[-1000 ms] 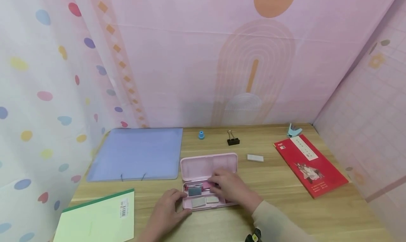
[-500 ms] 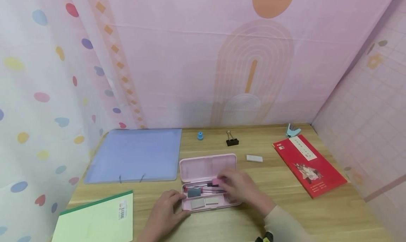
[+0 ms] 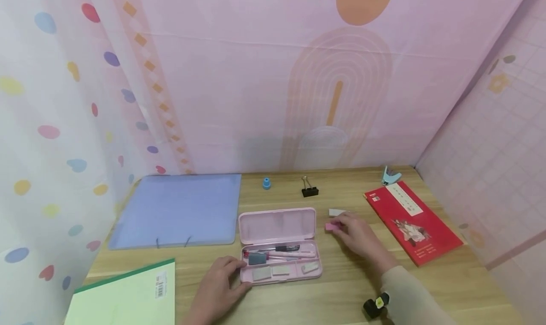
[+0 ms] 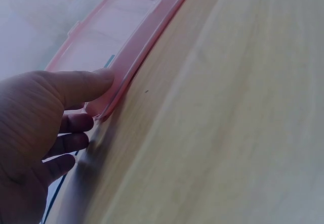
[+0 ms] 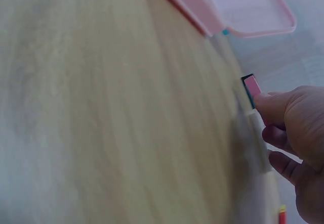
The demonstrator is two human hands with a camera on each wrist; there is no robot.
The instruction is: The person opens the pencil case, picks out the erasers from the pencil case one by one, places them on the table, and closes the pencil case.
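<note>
The pink pencil case point(image 3: 277, 225) lies on the table with its lid up. Its left front corner is held by my left hand point(image 3: 216, 287); in the left wrist view the thumb point(image 4: 88, 86) lies on the front wall. Inside are a black pen point(image 3: 283, 248), other pens, a blue-grey block point(image 3: 257, 258) and several whitish erasers point(image 3: 261, 273). Right of the case, my right hand point(image 3: 360, 237) pinches a pink eraser point(image 3: 330, 227) between thumb and fingers, low over the table. A white eraser point(image 3: 336, 212) lies just behind it, partly hidden by the fingers.
A blue folder point(image 3: 179, 211) lies back left, a green notebook point(image 3: 128, 296) front left. Along the back are a small blue conical piece point(image 3: 266, 183), a black binder clip point(image 3: 310, 191) and a light-blue stapler-like tool point(image 3: 390, 176). A red book point(image 3: 411, 221) lies at right.
My right hand has lifted the pink eraser out of the pencil case and carried it right, beside the white eraser. The left hand stays at the case's corner.
</note>
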